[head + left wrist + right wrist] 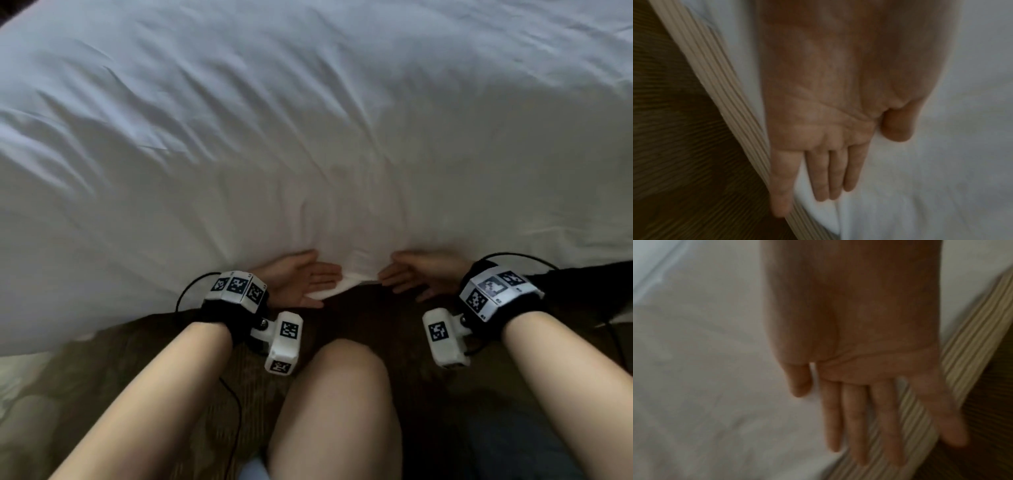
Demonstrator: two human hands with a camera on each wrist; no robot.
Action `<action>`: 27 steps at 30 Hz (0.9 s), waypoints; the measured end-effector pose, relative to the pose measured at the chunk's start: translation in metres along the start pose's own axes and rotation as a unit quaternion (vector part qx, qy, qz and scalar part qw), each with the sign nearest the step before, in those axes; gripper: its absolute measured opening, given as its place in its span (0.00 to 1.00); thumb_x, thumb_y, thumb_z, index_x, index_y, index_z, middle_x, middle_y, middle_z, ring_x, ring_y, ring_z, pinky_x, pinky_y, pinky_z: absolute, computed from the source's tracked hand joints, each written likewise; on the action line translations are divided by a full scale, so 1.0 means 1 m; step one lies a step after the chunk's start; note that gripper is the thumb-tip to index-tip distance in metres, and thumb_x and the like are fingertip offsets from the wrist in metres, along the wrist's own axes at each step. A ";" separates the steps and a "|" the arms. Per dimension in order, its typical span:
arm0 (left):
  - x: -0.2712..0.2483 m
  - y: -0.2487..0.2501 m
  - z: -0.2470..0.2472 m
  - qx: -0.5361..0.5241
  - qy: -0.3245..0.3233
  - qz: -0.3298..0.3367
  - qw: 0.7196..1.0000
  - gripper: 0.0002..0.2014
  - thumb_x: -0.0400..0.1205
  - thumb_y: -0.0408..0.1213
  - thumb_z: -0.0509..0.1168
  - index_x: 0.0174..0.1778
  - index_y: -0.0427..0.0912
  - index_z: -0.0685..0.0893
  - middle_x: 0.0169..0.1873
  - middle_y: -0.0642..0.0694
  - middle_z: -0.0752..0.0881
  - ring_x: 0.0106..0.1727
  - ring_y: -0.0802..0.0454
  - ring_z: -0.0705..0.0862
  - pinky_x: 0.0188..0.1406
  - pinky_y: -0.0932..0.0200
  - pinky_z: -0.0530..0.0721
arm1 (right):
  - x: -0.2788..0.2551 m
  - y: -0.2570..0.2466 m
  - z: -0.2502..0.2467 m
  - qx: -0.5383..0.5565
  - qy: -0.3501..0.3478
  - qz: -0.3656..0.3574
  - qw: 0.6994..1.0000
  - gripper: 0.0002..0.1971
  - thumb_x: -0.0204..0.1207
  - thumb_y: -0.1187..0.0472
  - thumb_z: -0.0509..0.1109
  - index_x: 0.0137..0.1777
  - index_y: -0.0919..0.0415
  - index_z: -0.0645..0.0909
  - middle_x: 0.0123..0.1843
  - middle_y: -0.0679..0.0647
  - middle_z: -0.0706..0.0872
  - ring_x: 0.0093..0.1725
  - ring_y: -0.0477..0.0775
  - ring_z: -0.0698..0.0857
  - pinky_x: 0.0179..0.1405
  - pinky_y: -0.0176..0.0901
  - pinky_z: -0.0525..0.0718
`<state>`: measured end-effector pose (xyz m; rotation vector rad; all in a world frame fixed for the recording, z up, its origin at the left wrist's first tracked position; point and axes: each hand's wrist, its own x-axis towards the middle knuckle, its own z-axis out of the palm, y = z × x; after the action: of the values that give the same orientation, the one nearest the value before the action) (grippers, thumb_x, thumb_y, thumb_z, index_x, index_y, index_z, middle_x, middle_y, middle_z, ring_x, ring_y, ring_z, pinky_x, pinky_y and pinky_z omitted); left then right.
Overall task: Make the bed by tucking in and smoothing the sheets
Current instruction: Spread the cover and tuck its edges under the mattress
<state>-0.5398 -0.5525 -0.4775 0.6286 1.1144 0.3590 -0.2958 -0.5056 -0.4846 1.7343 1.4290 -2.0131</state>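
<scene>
A wrinkled white sheet [308,137] covers the bed and hangs over its near side. My left hand [305,282] lies palm-out with straight fingers against the sheet's lower edge, fingers pointing right. My right hand [411,279] mirrors it, fingers pointing left, a small gap between the two. In the left wrist view my left hand [824,162] is flat on the white sheet [941,162] beside a beige striped band [719,78]. In the right wrist view my right hand [863,410] lies flat where the sheet [715,386] meets the striped band [966,344].
Brown patterned carpet [120,359] lies below the bed's edge. My bare knee [339,394] is between my forearms, close to the bed. Black cables [236,411] trail from the wrist units.
</scene>
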 end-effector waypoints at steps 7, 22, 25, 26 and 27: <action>-0.048 -0.063 -0.049 0.012 0.143 -0.057 0.988 0.20 0.86 0.53 0.47 0.64 0.48 0.77 0.63 0.47 0.78 0.62 0.51 0.76 0.65 0.46 0.66 | 0.011 0.024 0.032 0.318 0.073 -0.007 0.945 0.12 0.82 0.49 0.61 0.58 0.57 0.71 0.51 0.61 0.81 0.51 0.59 0.84 0.48 0.59 0.80; -0.068 -0.148 -0.085 -0.056 0.482 -0.101 0.869 0.17 0.72 0.40 0.75 0.49 0.55 0.74 0.34 0.46 0.85 0.44 0.44 0.84 0.47 0.54 0.82 | 0.008 0.034 0.063 0.418 0.218 -0.042 0.881 0.13 0.84 0.68 0.58 0.36 0.61 0.71 0.26 0.57 0.79 0.20 0.50 0.80 0.12 0.39 0.80; -0.071 -0.176 -0.093 -0.234 0.451 -0.045 0.860 0.15 0.85 0.39 0.59 0.31 0.43 0.73 0.12 0.45 0.76 0.22 0.46 0.78 0.30 0.56 0.72 | 0.001 0.022 0.052 0.285 0.210 -0.023 0.935 0.10 0.85 0.62 0.56 0.41 0.57 0.72 0.28 0.55 0.82 0.28 0.51 0.79 0.24 0.44 0.81; -0.070 -0.181 -0.098 -0.257 0.442 -0.032 0.859 0.18 0.86 0.37 0.56 0.30 0.40 0.72 0.09 0.45 0.75 0.19 0.47 0.77 0.29 0.57 0.72 | -0.004 0.020 0.049 0.210 0.178 0.004 0.961 0.11 0.86 0.58 0.55 0.42 0.57 0.73 0.25 0.53 0.85 0.26 0.51 0.82 0.30 0.44 0.79; -0.075 -0.181 -0.096 -0.289 0.431 -0.013 0.855 0.17 0.87 0.38 0.55 0.31 0.39 0.73 0.11 0.46 0.78 0.18 0.50 0.80 0.30 0.58 0.74 | -0.008 0.018 0.047 0.128 0.136 0.033 0.982 0.14 0.86 0.55 0.53 0.41 0.57 0.75 0.22 0.51 0.87 0.23 0.49 0.84 0.32 0.42 0.77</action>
<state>-0.6650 -0.7080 -0.5664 -0.1355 1.7542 0.9706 -0.3153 -0.5523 -0.4926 2.2056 1.1990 -2.0646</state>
